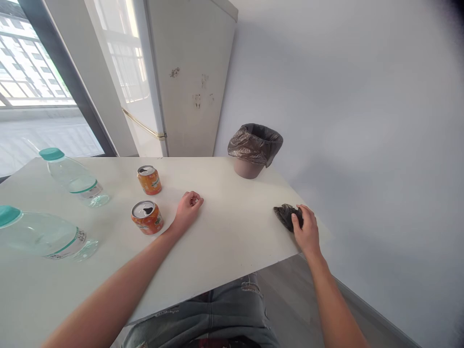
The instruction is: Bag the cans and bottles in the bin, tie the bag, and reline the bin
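White tabletop (224,232) fills the lower half, its left side cut off. A pale refrigerator (192,38) at eleven o'clock runs out of the top. Two clear bottles with teal caps, a near bottle (43,237) and a far bottle (72,179), stand at nine o'clock; the near cap is cut off. A brown bin (248,168) at one o'clock wears a dark plastic liner (250,147); its bottom inside is hidden. The right hand (307,229), at four o'clock, has a narrow grip on black plastic. The left hand (187,210), at eight, rests curled beside two opened orange cans (147,222); whether its grip is closed I cannot tell. The black plastic (284,216) is crumpled, faintly glossy, pointed toward ten o'clock and partly covered by fingers.
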Available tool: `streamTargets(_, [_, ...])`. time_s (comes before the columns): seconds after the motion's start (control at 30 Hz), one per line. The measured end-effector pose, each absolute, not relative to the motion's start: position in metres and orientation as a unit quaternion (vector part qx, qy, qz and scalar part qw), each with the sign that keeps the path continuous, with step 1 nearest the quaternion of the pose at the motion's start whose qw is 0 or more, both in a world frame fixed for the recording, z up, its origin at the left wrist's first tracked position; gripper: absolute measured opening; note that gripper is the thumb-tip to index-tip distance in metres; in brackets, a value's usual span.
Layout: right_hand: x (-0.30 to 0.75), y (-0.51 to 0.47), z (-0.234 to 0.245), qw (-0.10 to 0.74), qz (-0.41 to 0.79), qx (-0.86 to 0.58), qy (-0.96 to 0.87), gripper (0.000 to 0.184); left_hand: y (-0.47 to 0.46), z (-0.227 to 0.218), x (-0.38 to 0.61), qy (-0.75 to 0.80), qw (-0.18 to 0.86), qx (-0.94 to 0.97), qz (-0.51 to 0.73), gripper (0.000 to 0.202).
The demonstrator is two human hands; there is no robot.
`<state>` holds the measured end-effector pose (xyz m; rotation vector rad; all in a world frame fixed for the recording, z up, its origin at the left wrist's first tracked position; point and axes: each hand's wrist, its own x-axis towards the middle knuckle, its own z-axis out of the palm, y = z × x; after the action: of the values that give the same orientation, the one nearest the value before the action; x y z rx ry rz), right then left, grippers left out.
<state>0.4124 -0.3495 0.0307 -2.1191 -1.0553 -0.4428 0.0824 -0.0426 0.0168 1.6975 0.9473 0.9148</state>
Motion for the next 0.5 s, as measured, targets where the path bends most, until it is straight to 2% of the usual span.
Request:
streamTargets(0.1, [0.404,-0.344,0.036,0.351,-0.216,-0.806,-0.424,0.048,-0.047,0.022,0.08,0.341,0.525,0.692,0.36,0.027])
streamTargets(0.2, [0.392,-0.335,0.047,0.388,-0.319,-0.756,-0.419,0.045,-0.059,0.032,0.074,0.278,0.584,0.702,0.299,0.05])
streamTargets(0.33, [0.361,-0.307,0.06,0.447,-0.329,-0.69,-0.464,0.039,-0.078,0.045,0.065,0.048,0.741,0.668,0.054,0.063])
streamTargets(0.4, [0.336,-0.289,0.065,0.447,-0.32,-0.662,-0.51,0.035,-0.084,0.05,0.062,-0.058,0.746,0.661,-0.06,0.062])
streamTargets(0.5, [0.295,-0.263,0.072,0.421,-0.307,-0.63,-0.576,0.032,-0.082,0.053,0.058,-0.121,0.727,0.657,-0.157,0.062])
